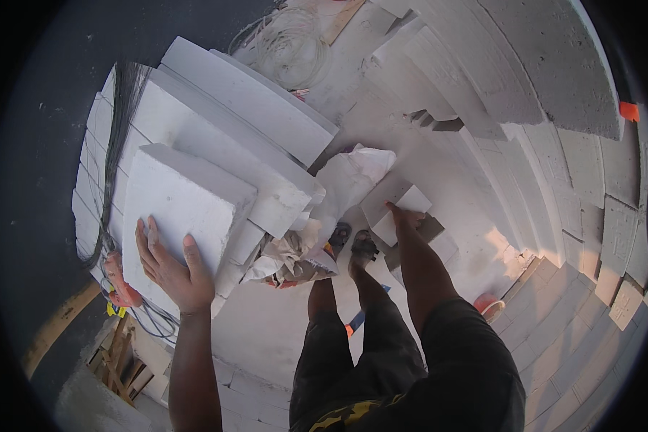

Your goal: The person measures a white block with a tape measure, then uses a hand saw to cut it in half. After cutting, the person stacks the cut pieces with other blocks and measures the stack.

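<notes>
My left hand (173,266) lies flat with fingers spread on the top face of a large white building block (183,191), which rests on a stack of similar blocks. My right hand (406,214) reaches down near my feet and grips a smaller, cut-looking light block (413,201). Its thumb side shows on the block's upper edge, while the other fingers are mostly hidden behind it. A crumpled white sack (356,173) sits between the stack and the smaller block.
Torn paper bags (288,259) lie against the stack, close to my sandalled feet (364,247). Dark wires (115,144) drape over the stack's left side. Coiled pale cable (291,54) lies at the back. Block walls (518,165) rise on the right, with a reddish bucket (491,308) near them.
</notes>
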Available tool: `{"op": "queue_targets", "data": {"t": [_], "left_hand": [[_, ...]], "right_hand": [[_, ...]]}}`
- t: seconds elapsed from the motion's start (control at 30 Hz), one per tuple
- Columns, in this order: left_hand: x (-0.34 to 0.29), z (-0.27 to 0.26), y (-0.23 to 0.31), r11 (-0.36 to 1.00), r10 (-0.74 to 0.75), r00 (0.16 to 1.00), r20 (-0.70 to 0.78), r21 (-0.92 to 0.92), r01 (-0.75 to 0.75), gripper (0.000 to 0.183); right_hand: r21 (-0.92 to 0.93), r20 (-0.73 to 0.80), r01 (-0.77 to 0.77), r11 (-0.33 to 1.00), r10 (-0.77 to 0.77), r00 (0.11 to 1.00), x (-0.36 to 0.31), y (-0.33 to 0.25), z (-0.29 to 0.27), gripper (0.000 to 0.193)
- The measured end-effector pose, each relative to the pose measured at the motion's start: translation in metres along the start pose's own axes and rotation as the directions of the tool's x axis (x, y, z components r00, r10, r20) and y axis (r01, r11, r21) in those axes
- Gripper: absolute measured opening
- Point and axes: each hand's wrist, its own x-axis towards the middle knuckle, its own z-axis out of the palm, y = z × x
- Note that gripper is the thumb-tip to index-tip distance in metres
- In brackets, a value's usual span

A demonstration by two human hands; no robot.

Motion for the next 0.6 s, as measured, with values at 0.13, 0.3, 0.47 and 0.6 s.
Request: {"op": "queue_targets", "data": {"t": [0.13, 0.3, 0.47, 0.6], "left_hand": [[0.003, 0.005, -0.004, 1.0, 0.007, 1.0, 0.029, -0.011, -0.007, 0.063], [0.003, -0.001, -0.003, 1.0, 0.009, 0.999, 0.036, -0.025, -0.009, 0.064], [0.002, 0.002, -0.001, 0.999, 0.03, 1.0, 0.01, -0.027, -0.029, 0.064], [-0.004, 0.001, -0.003, 0.999, -0.036, 0.999, 0.006, -0.03, 0.037, 0.065]], "right_hand": [[0.12, -0.112, 0.051, 0.991, -0.038, 0.993, 0.015, 0.004, 0.012, 0.126], [0.038, -0.095, 0.11, 0.993, -0.106, 0.99, -0.019, -0.006, -0.011, 0.109], [0.183, -0.088, 0.344, 0.921, -0.334, 0.939, -0.074, 0.018, -0.076, 0.101], [0.398, 0.026, 0.527, 0.751, -0.583, 0.812, -0.165, 0.039, -0.169, 0.095]]}}
